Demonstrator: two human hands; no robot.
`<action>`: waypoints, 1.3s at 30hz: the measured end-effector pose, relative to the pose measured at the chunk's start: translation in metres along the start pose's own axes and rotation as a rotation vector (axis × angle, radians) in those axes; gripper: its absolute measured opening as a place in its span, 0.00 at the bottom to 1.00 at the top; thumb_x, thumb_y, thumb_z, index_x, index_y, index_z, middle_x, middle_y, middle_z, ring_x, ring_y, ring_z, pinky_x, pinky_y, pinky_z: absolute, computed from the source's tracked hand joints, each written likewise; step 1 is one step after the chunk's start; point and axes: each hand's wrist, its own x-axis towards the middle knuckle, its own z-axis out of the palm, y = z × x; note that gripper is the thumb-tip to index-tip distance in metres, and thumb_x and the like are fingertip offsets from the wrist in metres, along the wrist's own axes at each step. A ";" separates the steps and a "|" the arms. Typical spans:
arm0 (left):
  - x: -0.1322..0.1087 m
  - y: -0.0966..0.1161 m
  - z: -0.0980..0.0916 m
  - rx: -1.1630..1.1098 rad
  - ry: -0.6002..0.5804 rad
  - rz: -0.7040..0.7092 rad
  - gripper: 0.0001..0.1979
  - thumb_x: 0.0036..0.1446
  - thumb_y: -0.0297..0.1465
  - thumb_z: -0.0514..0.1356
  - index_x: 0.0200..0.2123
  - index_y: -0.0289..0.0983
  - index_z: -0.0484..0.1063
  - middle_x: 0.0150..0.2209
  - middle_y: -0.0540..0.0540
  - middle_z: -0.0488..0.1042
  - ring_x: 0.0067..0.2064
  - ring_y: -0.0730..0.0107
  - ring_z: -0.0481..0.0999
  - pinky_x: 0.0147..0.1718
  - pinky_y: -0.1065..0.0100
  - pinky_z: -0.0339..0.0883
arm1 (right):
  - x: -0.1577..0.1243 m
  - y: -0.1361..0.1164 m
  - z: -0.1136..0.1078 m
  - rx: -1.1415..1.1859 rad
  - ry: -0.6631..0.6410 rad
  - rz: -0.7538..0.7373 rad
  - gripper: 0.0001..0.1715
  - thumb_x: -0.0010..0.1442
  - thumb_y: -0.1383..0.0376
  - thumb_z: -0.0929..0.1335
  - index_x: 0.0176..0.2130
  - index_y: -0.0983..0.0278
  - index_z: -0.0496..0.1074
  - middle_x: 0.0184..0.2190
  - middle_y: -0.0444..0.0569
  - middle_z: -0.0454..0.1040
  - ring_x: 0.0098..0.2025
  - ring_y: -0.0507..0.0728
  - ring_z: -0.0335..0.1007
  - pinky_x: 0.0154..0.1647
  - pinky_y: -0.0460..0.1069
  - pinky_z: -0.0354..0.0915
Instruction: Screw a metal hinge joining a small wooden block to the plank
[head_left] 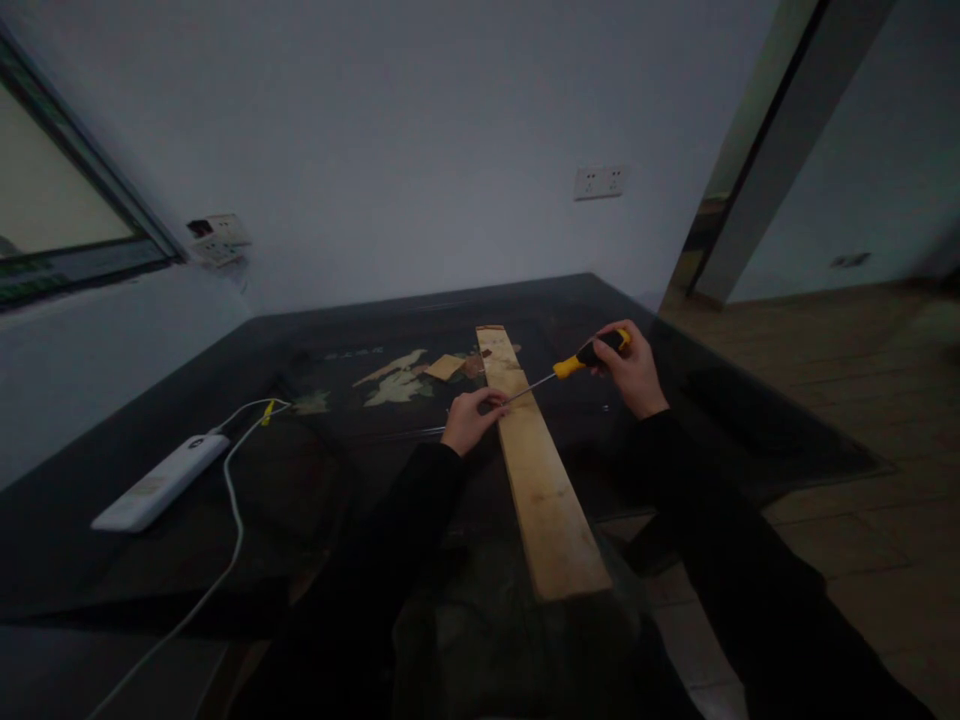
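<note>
I have a broad, glossy black table (202,390) in view. A long, flat, pale-yellow wooden plank (544,490) runs across it, blotched with darker knots, browned along its far end; the near end reaches past the table's front edge. Well to its left lies a slim white plastic power strip (163,485). A screwdriver (568,367) with a yellow-and-black handle and thin metal shaft slants over the plank, tip low near the left edge. I see the right hand (632,370) wrapped round its handle; the left hand (471,422) has thumb and forefinger drawn together at the tip — pinching what, I cannot tell in this dim light. A small tan diamond-shaped piece (445,367) lies just left of the plank.
</note>
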 end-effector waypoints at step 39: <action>0.004 -0.009 -0.010 -0.071 -0.029 -0.548 0.14 0.55 0.31 0.62 0.45 0.35 0.68 0.22 0.50 0.74 0.23 0.70 0.75 0.24 0.72 0.68 | 0.077 -0.134 0.069 -0.769 -1.205 -0.136 0.24 0.58 0.58 0.68 0.52 0.64 0.67 0.43 0.52 0.74 0.36 0.53 0.71 0.39 0.50 0.67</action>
